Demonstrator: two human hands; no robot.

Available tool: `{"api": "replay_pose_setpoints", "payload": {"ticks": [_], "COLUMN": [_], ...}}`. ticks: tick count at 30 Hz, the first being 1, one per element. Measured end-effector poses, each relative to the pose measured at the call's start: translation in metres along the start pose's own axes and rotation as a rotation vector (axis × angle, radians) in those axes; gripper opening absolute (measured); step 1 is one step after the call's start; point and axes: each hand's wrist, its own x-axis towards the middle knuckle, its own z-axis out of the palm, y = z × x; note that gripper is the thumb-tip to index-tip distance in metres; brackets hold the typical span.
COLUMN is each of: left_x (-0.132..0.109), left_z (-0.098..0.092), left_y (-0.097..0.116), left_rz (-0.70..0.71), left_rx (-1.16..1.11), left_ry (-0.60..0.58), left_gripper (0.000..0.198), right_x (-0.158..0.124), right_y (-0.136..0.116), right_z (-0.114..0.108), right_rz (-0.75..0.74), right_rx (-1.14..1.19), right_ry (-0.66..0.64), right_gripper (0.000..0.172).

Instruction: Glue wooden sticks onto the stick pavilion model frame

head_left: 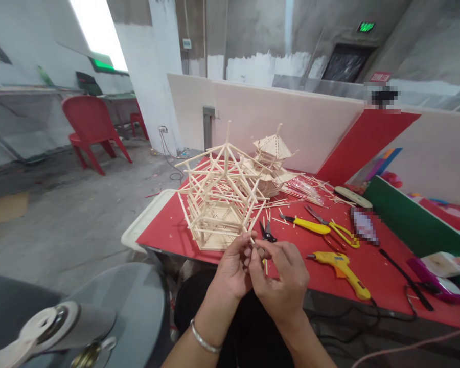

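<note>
My left hand (232, 266) and my right hand (281, 276) meet at the near edge of the red table. Between their pinched fingertips is a thin wooden stick (252, 239), mostly covered by the fingers. Just beyond them stands an open-framed pagoda model (218, 204) built of pale wooden sticks, with a pointed roof frame and a slatted floor. Behind it, to the right, is a second stick model (274, 148) with a filled-in roof. Black-bladed cutters (267, 234) lie right behind my fingers, partly hidden.
On the red tabletop (168, 220) to the right lie a yellow glue gun (339, 266), a yellow-handled cutter (310, 225), yellow-handled pliers (343, 232) and loose sticks in a plastic bag (304, 189). A green board (417, 220) stands at right. A grey stool (138, 306) holds a bottle (88, 324).
</note>
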Motion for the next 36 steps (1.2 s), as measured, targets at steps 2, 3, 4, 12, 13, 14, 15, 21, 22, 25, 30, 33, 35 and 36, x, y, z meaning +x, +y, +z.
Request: {"api": "replay_pose_setpoints", "payload": {"ticks": [2, 3, 4, 12, 13, 14, 15, 21, 22, 25, 30, 33, 35, 36], "left_x": [0.0, 0.001, 0.001, -0.001, -0.001, -0.001, -0.001, -0.001, -0.001, 0.0, 0.002, 0.001, 0.0, 0.0], "left_z": [-0.001, -0.001, -0.001, 0.001, 0.001, 0.002, 0.002, 0.003, 0.002, -0.002, -0.004, -0.003, -0.002, -0.002], "left_y": [0.0, 0.0, 0.0, -0.001, -0.001, -0.001, -0.001, -0.001, -0.001, -0.002, -0.002, -0.001, -0.001, -0.001], "left_rz": [0.003, 0.005, 0.008, 0.001, 0.007, 0.012, 0.018, -0.004, -0.01, 0.001, 0.003, 0.002, -0.003, 0.0], "left_rx": [0.003, 0.005, 0.005, 0.003, -0.007, -0.016, -0.025, -0.034, -0.035, -0.048, -0.047, -0.062, -0.064, -0.062], "left_ry": [-0.005, -0.008, -0.012, 0.002, 0.001, -0.002, -0.004, -0.003, -0.003, -0.005, -0.025, -0.046, -0.085, -0.108], "left_gripper": [0.009, 0.009, 0.009, 0.011, 0.009, 0.008, 0.006, 0.005, 0.005, 0.006, 0.008, 0.009, 0.01, 0.011], "right_x": [0.0, 0.0, -0.001, -0.001, -0.001, -0.001, -0.001, 0.0, 0.001, 0.002, -0.001, -0.006, -0.011, -0.014], "right_y": [0.0, 0.0, 0.001, 0.004, 0.004, 0.004, 0.005, 0.005, 0.004, 0.002, 0.002, 0.003, 0.003, 0.004], "right_z": [0.001, 0.002, 0.002, 0.006, 0.006, 0.006, 0.006, 0.007, 0.007, 0.007, 0.005, 0.002, 0.0, -0.001], "right_rz": [0.003, 0.006, 0.01, 0.027, 0.029, 0.031, 0.034, 0.038, 0.041, 0.053, 0.042, 0.013, -0.003, -0.009], "right_rx": [-0.007, -0.011, -0.015, -0.045, -0.046, -0.046, -0.045, -0.033, -0.033, -0.033, -0.007, 0.007, 0.021, 0.026], "right_ry": [0.009, 0.012, 0.014, -0.01, -0.015, -0.02, -0.023, -0.027, -0.029, -0.028, -0.012, -0.005, -0.007, -0.004], "right_gripper": [0.017, 0.016, 0.014, 0.01, 0.009, 0.009, 0.009, 0.009, 0.009, 0.009, 0.014, 0.022, 0.03, 0.033]}}
